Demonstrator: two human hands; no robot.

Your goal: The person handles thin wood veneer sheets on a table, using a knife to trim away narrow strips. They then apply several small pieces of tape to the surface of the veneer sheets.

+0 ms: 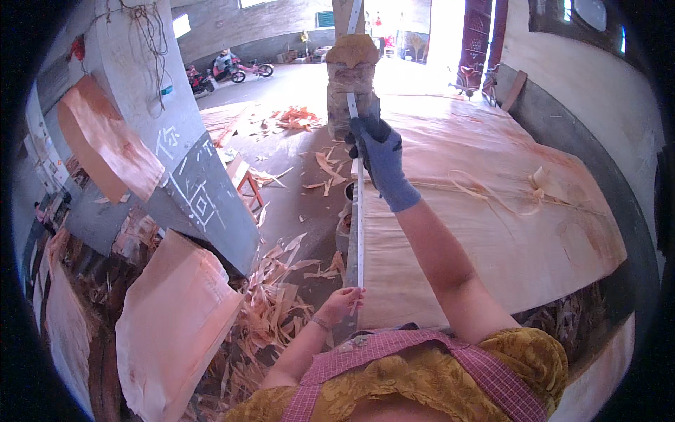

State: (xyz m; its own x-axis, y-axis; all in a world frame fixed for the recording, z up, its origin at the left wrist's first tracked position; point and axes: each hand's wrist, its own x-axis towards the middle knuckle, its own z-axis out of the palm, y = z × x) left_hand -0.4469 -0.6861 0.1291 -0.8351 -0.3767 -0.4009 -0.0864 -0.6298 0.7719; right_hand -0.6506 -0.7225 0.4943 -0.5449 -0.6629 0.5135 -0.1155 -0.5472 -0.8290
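A long, narrow pale straightedge (361,232) runs away from me along the left edge of a stack of thin wood veneer sheets (450,246). My right hand (387,158), in a blue-grey glove with dark fingers, reaches far forward over the straightedge. Its fingers are closed, and a dark shape juts up beyond them; I cannot make out what it is. Bare and low down, my left hand (342,304) pinches the near end of the straightedge. Two curled strips of veneer (485,193) lie on top of the stack.
Veneer scraps (271,302) heap up on the floor at my left, beside a leaning veneer sheet (176,316). A grey-white pillar (190,155) rises there. Beyond the stack's far left corner stands a wrapped post (350,77). Motorbikes (228,68) are parked farther back.
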